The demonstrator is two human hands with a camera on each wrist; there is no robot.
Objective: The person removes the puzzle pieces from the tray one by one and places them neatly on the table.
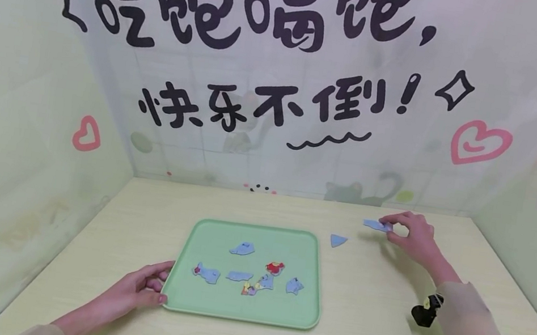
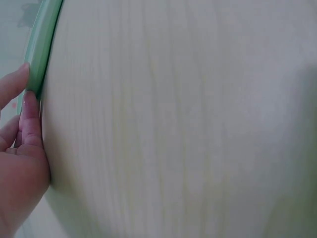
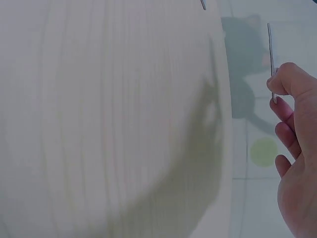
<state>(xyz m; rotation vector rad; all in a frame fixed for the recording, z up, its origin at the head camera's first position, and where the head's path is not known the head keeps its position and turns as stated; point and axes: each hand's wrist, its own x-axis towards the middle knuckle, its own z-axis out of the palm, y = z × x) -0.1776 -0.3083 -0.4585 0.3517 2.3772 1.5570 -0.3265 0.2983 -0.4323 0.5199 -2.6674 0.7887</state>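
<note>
At the tray's near left corner, my left hand (image 1: 141, 286) grips the edge of a pale green tray (image 1: 208, 303). In the left wrist view the thumb and a finger meet at the green rim (image 2: 43, 44). Farther back on the right, my right hand (image 1: 415, 239) pinches a flat, thin light-blue puzzle piece (image 1: 372, 224) between thumb and fingers, held above the table. This piece (image 3: 270, 52) appears edge-on in the right wrist view. A small blue triangular piece (image 1: 338, 241) lies on the table between that hand and the tray.
Several flat irregular pieces are spread on the tray, among them a red one (image 1: 274, 268) and a blue one (image 1: 243, 248). A printed backdrop (image 1: 269, 162) rises behind the pale wooden table (image 1: 369, 330), with side walls left and right.
</note>
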